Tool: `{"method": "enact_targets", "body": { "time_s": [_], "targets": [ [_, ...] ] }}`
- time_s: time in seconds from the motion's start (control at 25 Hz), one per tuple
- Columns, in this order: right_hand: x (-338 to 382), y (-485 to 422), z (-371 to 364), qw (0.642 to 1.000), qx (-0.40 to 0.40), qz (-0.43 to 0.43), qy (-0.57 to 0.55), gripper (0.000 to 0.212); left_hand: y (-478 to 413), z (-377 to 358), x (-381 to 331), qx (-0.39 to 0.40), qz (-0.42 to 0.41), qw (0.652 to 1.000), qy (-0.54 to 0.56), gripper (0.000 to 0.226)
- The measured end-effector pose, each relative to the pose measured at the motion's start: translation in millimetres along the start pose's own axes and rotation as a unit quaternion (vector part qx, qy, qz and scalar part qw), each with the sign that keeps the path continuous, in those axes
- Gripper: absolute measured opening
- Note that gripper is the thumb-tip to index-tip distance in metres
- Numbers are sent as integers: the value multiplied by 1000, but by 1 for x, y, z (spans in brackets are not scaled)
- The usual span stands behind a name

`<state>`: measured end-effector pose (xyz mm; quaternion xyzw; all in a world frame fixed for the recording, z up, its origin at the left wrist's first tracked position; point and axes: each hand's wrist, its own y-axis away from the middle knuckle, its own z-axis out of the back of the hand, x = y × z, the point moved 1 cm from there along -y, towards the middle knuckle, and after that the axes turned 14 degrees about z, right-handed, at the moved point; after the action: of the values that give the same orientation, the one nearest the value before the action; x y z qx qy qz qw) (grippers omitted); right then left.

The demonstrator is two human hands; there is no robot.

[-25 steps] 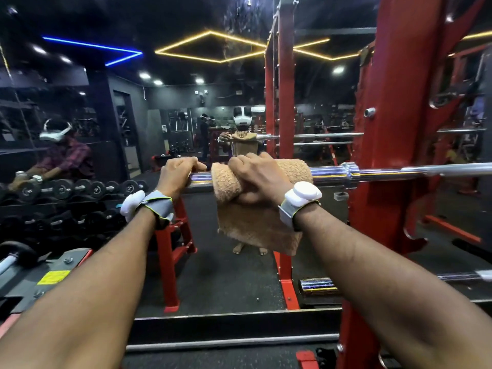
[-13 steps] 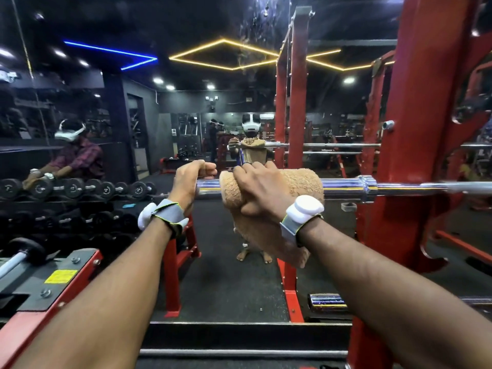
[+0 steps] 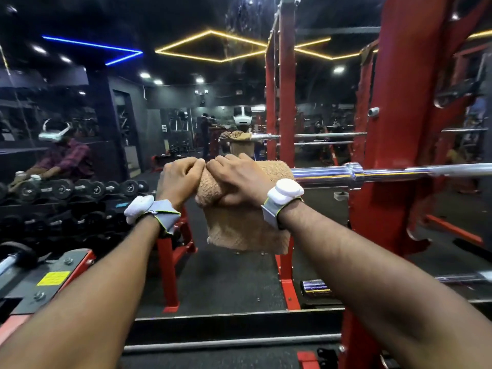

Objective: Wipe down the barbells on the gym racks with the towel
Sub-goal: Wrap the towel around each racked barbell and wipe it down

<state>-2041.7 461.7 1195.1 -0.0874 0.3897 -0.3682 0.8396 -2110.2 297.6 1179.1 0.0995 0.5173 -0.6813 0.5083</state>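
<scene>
A chrome barbell lies level across the red rack at chest height. A tan towel is wrapped over its left sleeve and hangs down below the bar. My right hand grips the towel around the bar. My left hand is curled around the bar's left end, right beside the towel, its knuckles touching those of my right hand. The bar under both hands is hidden.
A mirror ahead reflects me and the rack. A dumbbell rack lines the left side. A red stand is below my left wrist. Another bar's sleeve lies low near the floor, and a red-and-grey machine frame is at lower left.
My right hand slid the towel left along the bar sleeve until it met my left hand. More bare chrome shows to the right of the towel.
</scene>
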Motion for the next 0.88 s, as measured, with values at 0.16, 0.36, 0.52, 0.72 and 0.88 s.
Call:
{"method": "enact_targets", "body": {
  "time_s": [0.16, 0.36, 0.52, 0.72, 0.88],
  "targets": [
    [-25, 37, 1, 1000, 2, 1, 6, 69, 12, 2, -29, -46, -167, 972, -157, 46],
    [-52, 90, 8, 999, 16, -40, 12, 70, 11, -38, -88, 108, -178, 960, -189, 58],
    [-83, 149, 14, 995, 38, -83, 43, 77, 22, -76, -118, 190, -164, 960, -122, 63],
    [-114, 194, 21, 988, 77, -119, 52, 82, 38, -117, -157, 192, -195, 955, -117, 47],
    [-132, 210, 21, 977, -25, -148, -152, 66, 32, -123, -159, 198, -183, 955, -120, 52]
  ]
}}
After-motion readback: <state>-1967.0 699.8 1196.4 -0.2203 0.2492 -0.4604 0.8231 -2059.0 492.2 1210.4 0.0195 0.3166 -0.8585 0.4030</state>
